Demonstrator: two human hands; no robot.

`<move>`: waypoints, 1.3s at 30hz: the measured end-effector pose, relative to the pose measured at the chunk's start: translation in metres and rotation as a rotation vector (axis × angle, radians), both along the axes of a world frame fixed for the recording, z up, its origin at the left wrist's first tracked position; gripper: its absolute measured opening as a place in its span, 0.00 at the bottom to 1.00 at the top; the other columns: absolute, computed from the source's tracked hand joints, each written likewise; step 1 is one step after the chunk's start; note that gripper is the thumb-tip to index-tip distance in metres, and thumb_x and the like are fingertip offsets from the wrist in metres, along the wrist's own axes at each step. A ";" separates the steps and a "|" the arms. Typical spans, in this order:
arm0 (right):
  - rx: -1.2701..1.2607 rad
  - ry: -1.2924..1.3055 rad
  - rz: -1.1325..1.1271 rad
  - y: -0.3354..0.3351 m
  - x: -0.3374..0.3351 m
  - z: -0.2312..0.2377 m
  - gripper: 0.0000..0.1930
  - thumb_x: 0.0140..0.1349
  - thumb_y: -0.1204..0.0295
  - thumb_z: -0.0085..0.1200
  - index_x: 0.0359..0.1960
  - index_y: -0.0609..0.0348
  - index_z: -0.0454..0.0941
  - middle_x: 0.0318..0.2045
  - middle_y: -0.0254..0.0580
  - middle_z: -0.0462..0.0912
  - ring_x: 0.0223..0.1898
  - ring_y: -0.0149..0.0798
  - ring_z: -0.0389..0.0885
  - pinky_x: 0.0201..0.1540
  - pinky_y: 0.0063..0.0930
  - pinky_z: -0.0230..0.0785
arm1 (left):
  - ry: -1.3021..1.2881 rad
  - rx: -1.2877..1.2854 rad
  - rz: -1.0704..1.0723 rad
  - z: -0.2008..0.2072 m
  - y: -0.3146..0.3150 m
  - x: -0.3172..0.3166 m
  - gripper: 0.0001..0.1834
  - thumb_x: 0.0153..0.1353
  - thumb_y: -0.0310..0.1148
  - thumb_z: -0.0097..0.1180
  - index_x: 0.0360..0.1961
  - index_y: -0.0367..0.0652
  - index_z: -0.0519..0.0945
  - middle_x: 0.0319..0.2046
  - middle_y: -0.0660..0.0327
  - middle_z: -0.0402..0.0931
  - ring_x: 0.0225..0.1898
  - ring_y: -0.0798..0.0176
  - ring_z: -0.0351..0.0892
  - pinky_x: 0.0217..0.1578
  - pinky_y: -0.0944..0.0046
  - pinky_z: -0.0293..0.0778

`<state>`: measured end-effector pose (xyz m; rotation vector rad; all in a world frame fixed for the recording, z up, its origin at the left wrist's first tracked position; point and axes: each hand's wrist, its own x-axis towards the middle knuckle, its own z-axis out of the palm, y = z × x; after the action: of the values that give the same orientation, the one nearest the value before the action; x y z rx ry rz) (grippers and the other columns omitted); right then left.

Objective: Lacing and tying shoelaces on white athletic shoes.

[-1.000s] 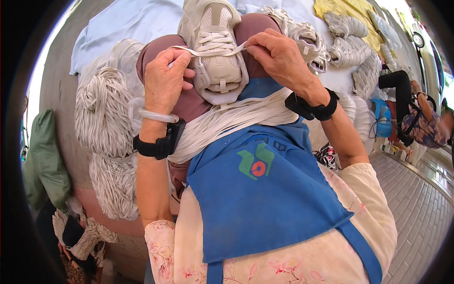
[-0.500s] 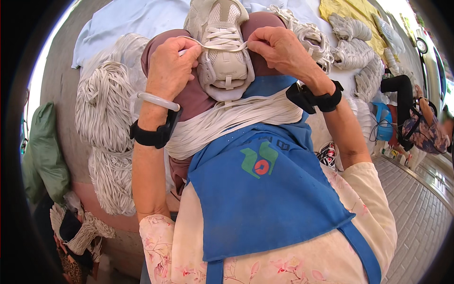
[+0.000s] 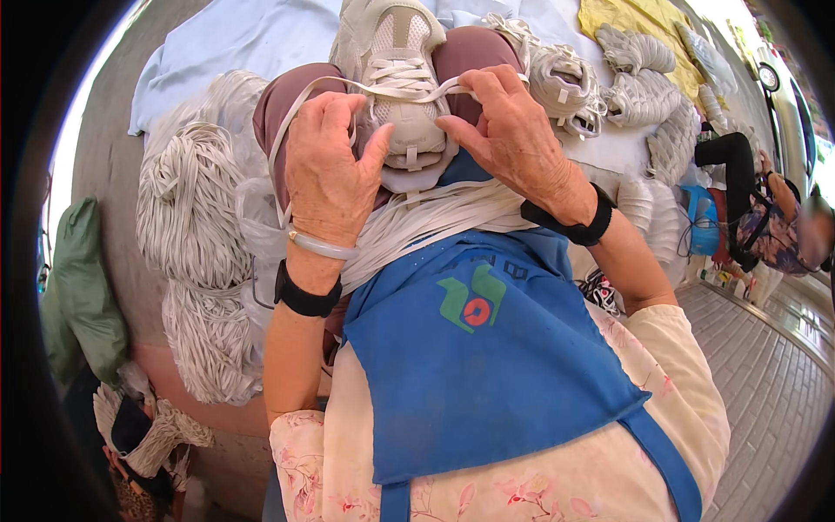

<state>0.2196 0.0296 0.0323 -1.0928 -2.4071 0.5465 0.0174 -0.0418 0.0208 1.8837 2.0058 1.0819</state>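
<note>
Low in the frame a blue apron [image 3: 487, 365] covers the lap, a bunch of flat white laces [image 3: 417, 222] draped across it. Just above centre, the left hand [image 3: 329, 170] and right hand [image 3: 513, 130] each pinch one end of a white lace [image 3: 409, 87] threaded through a pale sneaker [image 3: 396, 78] resting between the knees. Bundles of white lace [image 3: 187, 261] lie at left; further sneakers [image 3: 639, 87] sit on a cloth at upper right
</note>
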 end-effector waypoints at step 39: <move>0.595 -0.278 0.251 0.019 -0.024 -0.010 0.05 0.48 0.71 0.55 0.26 0.57 0.76 0.27 0.38 0.72 0.30 0.37 0.74 0.33 0.30 0.67 | 0.283 0.250 -0.239 0.018 0.015 0.013 0.06 0.54 0.23 0.57 0.33 0.42 0.75 0.31 0.58 0.73 0.33 0.54 0.74 0.34 0.57 0.70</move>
<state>0.1957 0.0487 0.0223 -0.6421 -2.6949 -0.2685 0.0301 -0.0273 0.0385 2.4546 1.7782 1.0927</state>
